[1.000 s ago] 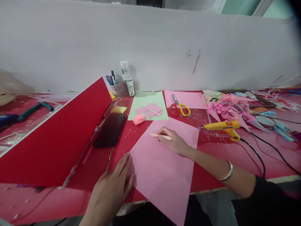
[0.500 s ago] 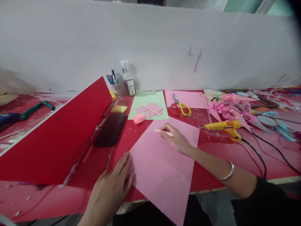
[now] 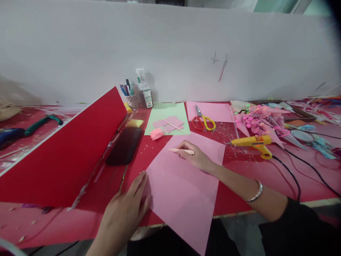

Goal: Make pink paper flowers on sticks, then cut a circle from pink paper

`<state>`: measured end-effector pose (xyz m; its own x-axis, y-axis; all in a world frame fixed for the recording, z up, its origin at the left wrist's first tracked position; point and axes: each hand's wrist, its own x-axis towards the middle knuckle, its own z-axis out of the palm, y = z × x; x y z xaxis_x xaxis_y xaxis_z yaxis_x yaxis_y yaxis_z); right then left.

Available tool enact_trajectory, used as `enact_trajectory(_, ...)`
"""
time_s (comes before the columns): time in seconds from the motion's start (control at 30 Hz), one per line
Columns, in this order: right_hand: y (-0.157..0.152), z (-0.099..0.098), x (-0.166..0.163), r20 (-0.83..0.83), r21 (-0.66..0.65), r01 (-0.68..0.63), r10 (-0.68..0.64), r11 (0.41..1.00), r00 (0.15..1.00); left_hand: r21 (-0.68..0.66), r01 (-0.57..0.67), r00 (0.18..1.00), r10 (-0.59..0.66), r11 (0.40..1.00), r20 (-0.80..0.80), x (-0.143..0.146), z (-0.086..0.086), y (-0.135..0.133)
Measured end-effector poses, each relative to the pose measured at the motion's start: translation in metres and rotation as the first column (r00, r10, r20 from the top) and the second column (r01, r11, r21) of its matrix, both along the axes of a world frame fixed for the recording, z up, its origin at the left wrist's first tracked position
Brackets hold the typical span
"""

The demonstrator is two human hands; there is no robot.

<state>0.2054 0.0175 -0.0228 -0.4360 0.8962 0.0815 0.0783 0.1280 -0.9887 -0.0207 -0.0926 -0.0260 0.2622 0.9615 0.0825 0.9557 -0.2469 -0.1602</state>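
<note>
A large pink sheet of paper [image 3: 183, 185] lies at an angle before me, its lower corner hanging past the table's edge. My right hand [image 3: 190, 153] rests on its upper part, fingers pinched round a pale pink pen [image 3: 183, 151]. The pen's tip points left, close to the paper; I see no clear mark there. My left hand [image 3: 130, 202] lies flat at the sheet's left edge, fingers stretched out and touching its border. Beyond the sheet is a green sheet [image 3: 153, 119] with cut pink paper pieces, a thin stick [image 3: 173, 125] and a coral-pink lump [image 3: 156, 133] at its corner.
A red board [image 3: 71, 149] leans on the left beside a black phone [image 3: 124, 145]. Scissors [image 3: 204, 119] lie behind the sheet. To the right are a yellow glue gun [image 3: 253, 142] with its cord and a pink craft pile [image 3: 258, 119]. A pen cup [image 3: 131, 100] and bottle [image 3: 146, 96] stand behind.
My right hand has slid slightly left across the pink sheet with the pen, whose tip now lies further left and a little lower. My left hand has stayed in place.
</note>
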Motion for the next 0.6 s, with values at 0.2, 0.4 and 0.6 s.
enact_trajectory(0.2,-0.005,0.0,-0.001,0.028,-0.043,-0.128,0.13,0.991,0.991,0.02,0.003,1.0,-0.003,1.0,0.012,0.0,0.001,0.001)
enact_trajectory(0.4,-0.003,0.003,0.006,-0.058,-0.211,-0.506,0.506,0.836,0.86,0.012,0.001,1.0,-0.001,1.0,-0.011,0.002,0.004,0.001)
enact_trajectory(0.6,-0.001,0.005,0.008,-0.115,-0.228,-0.404,0.387,0.886,0.915,0.013,-0.002,1.0,0.002,1.0,-0.021,0.003,0.005,0.0)
